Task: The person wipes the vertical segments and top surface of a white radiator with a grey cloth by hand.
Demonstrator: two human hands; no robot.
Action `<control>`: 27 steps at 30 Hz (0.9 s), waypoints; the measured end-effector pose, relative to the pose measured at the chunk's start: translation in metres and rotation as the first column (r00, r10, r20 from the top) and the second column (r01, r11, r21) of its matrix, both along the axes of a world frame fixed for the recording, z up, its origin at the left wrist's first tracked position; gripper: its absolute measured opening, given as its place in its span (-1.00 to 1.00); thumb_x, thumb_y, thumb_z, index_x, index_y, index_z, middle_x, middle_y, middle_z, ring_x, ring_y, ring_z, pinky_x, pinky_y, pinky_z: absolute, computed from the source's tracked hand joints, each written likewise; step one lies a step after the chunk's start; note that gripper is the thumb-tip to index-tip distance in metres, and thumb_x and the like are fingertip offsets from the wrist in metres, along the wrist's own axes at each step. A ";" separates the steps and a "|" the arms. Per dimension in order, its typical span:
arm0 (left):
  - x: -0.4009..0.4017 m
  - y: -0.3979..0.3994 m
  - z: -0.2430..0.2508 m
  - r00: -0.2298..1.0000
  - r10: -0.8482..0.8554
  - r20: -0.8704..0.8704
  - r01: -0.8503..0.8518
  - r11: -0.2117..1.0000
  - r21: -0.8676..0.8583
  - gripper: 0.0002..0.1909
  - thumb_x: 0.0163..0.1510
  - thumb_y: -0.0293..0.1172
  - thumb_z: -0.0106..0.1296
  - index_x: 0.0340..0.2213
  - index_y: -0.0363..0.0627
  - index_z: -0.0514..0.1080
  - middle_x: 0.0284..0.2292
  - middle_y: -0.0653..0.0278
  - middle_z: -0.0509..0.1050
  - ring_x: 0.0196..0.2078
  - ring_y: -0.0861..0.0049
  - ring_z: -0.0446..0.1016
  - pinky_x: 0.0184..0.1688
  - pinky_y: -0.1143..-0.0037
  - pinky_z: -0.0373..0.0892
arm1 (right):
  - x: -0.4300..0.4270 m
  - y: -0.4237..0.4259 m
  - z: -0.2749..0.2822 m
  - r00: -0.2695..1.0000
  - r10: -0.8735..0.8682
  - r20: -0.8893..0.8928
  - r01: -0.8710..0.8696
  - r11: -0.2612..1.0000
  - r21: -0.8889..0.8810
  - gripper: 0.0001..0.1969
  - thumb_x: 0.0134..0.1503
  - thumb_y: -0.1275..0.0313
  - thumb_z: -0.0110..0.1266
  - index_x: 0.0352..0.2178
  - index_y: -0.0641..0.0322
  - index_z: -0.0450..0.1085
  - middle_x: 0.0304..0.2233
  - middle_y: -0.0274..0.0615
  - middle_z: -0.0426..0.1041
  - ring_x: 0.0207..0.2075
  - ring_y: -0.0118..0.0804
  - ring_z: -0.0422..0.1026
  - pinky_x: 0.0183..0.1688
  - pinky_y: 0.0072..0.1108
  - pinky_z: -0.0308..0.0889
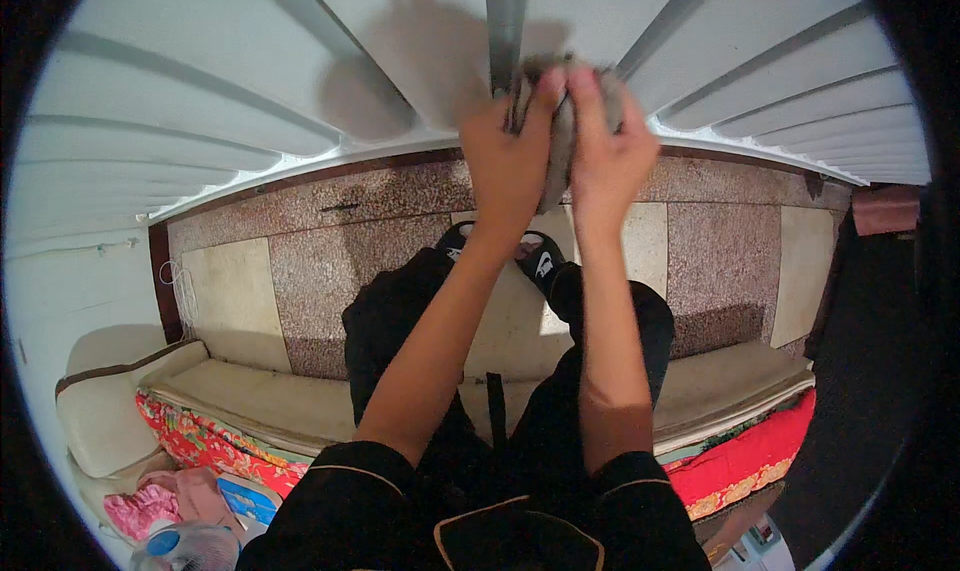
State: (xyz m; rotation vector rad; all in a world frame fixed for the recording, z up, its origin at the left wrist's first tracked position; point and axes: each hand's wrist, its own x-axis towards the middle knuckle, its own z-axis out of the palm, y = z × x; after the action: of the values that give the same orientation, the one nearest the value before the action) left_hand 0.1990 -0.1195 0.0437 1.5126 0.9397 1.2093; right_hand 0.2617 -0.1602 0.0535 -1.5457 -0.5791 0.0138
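Observation:
Both of my hands are raised in front of a white ribbed panel (427, 53), close together. My left hand (510, 143) grips one side of a crumpled grey-brown cloth (559, 166), its thumb near the top. From the other side my right hand (609, 132) holds the same cloth, the two thumbs almost touching. The cloth hangs down between the hands and is blurred. Part of it is hidden behind the fingers. Shadows of the arms and cloth fall on the panel.
Below is a tiled floor (360, 271) with my black slides (541, 260) on it. Behind me stands a cream sofa (255, 387) with red patterned fabric (735, 451). A coiled white cable (182, 297), a pink cloth (142, 511) and a clear plastic bottle (187, 548) are at left.

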 end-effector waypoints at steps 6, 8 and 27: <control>0.004 0.003 0.023 0.999 0.021 -0.049 -0.018 0.998 0.063 -0.63 0.08 -0.21 0.11 -0.53 -0.38 0.46 -0.70 0.13 0.40 -0.63 0.60 0.25 -0.54 0.45 0.22 | 0.004 0.003 0.023 0.986 0.070 -0.153 -0.064 0.997 0.040 -0.70 0.08 0.23 0.18 -0.36 0.32 0.52 -0.57 -0.39 0.47 -0.50 -0.64 0.27 -0.37 -0.71 0.26; -0.001 -0.003 0.012 0.997 0.024 -0.080 -0.020 0.998 0.060 -0.64 0.08 -0.22 0.11 -0.51 -0.38 0.46 -0.69 0.12 0.41 -0.63 0.57 0.27 -0.53 0.44 0.23 | 0.000 -0.001 0.020 0.982 0.083 -0.169 -0.078 0.996 0.036 -0.66 0.09 0.19 0.16 -0.42 0.34 0.50 -0.63 -0.43 0.41 -0.53 -0.64 0.22 -0.43 -0.71 0.22; 0.002 0.004 0.026 0.994 -0.105 0.039 0.106 0.994 -0.033 -0.68 0.06 -0.23 0.13 -0.38 -0.33 0.52 -0.61 0.15 0.50 -0.56 0.66 0.33 -0.46 0.49 0.30 | -0.004 0.000 0.007 0.895 0.179 -0.409 -0.106 0.975 0.195 -0.66 0.15 0.17 0.10 -0.30 0.28 0.50 -0.45 -0.41 0.47 -0.43 -0.62 0.29 -0.37 -0.70 0.22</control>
State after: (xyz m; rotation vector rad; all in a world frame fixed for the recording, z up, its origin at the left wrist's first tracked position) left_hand 0.2013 -0.1156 0.0694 1.4884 0.8415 1.1356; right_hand 0.2575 -0.1604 0.0606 -1.2787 -0.3331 0.3985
